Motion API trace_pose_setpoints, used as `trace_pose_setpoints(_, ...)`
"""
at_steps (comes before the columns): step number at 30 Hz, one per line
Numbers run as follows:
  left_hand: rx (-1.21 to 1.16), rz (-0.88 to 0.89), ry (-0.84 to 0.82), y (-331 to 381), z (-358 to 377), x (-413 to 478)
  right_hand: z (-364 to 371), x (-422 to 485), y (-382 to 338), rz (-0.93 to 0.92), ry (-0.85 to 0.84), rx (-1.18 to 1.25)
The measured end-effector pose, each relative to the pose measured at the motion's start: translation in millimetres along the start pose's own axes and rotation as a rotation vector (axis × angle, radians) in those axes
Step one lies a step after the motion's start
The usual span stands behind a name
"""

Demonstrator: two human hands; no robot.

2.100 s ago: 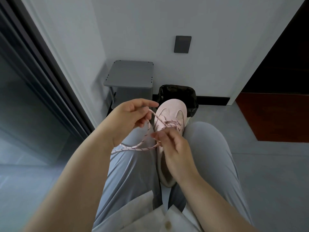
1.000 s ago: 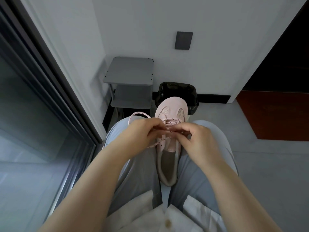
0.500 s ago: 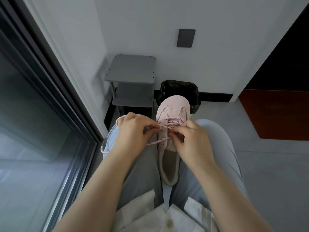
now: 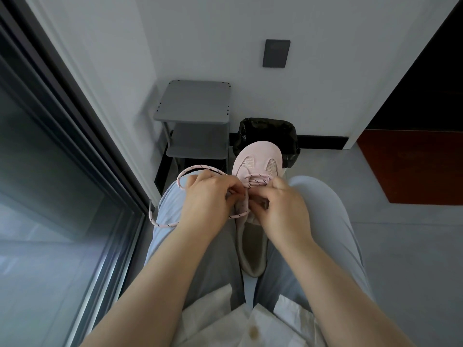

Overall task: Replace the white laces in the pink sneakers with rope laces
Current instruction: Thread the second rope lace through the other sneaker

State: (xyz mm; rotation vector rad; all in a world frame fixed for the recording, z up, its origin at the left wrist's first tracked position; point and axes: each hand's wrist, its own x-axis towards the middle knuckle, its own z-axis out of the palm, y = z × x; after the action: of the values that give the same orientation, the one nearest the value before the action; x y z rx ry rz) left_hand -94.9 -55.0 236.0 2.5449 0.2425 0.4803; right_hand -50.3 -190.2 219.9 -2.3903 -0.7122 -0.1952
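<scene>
Evidently the relacing is partway through on this shoe. A pale pink suede-and-mesh sneaker [image 4: 259, 154] sits wedged between the person's thighs in light grey trousers [image 4: 325, 221], toe pointing away and heel towards the body. A pink rope lace flecked with dark thread [image 4: 198, 167] already crosses the lowest eyelets near the toe in a few rows, and no white lace shows anywhere on the shoe, so the old one seems to be out.

The left hand [image 4: 210, 196] is curled and pinches the rope lace right beside the eyelet row. From it the free length arcs out over the left knee, and its tip hangs off the outer side of that thigh. The right hand [image 4: 283, 206] is curled too, fingertips tucked down onto the sneaker at the eyelets by the tongue. It appears to grip the upper there, though whether it also pinches lace is hidden.

Left to do, by my reading: the upper eyelets, evening the ends, and the second sneaker, which is not in view. A grey two-tier metal shelf [image 4: 193, 103] and a black-lined bin [image 4: 265, 128] stand against the wall beyond.
</scene>
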Motion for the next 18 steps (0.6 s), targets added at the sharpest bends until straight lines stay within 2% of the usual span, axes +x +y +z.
trace_pose_setpoints(8, 0.059, 0.082, 0.078, -6.0, 4.1, -5.4, -5.5, -3.9, 3.5, 0.043, 0.034, -0.004)
trace_pose_setpoints(12, 0.061, 0.111, 0.114, -2.7, 1.2, -8.7, -21.3, -7.3, 10.8, 0.063, 0.149, 0.141)
trace_pose_setpoints(15, 0.084, 0.109, 0.161, -2.0, 1.9, -11.8, -35.7, -4.4, 22.0, 0.195, 0.225, 0.389)
trace_pose_setpoints(18, 0.108, 0.103, 0.157, -2.4, 4.5, -10.5, -50.1, 2.2, 21.1, 0.343, 0.307, 0.979)
